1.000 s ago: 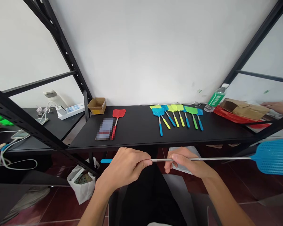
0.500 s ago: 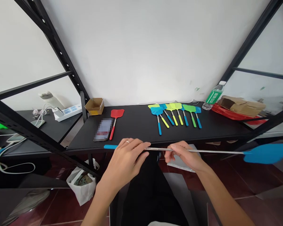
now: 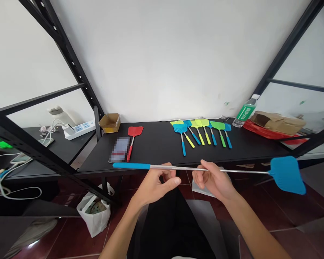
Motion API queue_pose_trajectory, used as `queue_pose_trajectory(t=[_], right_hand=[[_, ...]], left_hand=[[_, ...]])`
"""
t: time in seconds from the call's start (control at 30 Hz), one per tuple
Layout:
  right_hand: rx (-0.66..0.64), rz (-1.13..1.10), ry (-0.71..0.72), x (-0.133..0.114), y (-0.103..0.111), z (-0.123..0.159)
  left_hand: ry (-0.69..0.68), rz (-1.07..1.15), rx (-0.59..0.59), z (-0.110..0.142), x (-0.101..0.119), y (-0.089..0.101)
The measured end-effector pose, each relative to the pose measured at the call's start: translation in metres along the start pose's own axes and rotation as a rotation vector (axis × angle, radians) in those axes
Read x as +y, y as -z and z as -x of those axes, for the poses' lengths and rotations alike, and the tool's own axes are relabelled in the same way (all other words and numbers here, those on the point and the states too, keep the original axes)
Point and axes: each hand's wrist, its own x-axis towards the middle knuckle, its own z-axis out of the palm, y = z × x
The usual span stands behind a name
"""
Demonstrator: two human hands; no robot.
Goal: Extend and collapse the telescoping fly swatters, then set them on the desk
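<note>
A blue fly swatter point(image 3: 286, 174) with a long metal rod lies crosswise before me, its blue handle to the left and its flat head to the right. My left hand point(image 3: 156, 187) is under the rod near the handle, with curled fingers against it and the thumb held off below. Farther right, my right hand point(image 3: 214, 180) pinches the rod between thumb and fingers. Beyond my hands, a red fly swatter point(image 3: 135, 131) lies on the black table point(image 3: 156, 147). Several blue, yellow and green fly swatters point(image 3: 218, 125) lie in a row at the back right.
A phone with a blurred screen point(image 3: 120, 149) lies beside the red swatter. Behind it stands a small cardboard box point(image 3: 109, 123). A water bottle point(image 3: 244, 112) and a red bag with cardboard point(image 3: 275, 124) are at the right. Black shelf posts point(image 3: 70, 59) flank the table; a white bag point(image 3: 95, 212) is below.
My left hand has gone from over the rod to beneath it, baring the blue handle. The swatter's head has shifted left and turned its flat side more toward me.
</note>
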Motion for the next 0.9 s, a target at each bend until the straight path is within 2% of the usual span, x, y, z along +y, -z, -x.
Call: queue_pose_trajectory(t=[0.1,0.27,0.37,0.63,0.9], right_hand=[[-0.068,-0.006,-0.027,0.0,-0.006,0.003],[-0.134,0.02,-0.072,0.005,-0.009,0.005],[-0.14,0.059,-0.071,0.003,-0.009,0.006],[-0.158,0.164,-0.032,-0.005,-0.009,0.009],[-0.201,0.264,0.022,-0.007,-0.006,0.01]], left_hand=[[-0.067,0.047,0.036,0.001,-0.005,0.001],[-0.174,0.019,-0.07,0.002,-0.004,0.001],[-0.154,0.011,-0.079,0.001,-0.003,0.002],[-0.137,0.065,-0.011,0.004,-0.002,0.005],[-0.085,0.219,0.04,0.003,-0.006,0.002]])
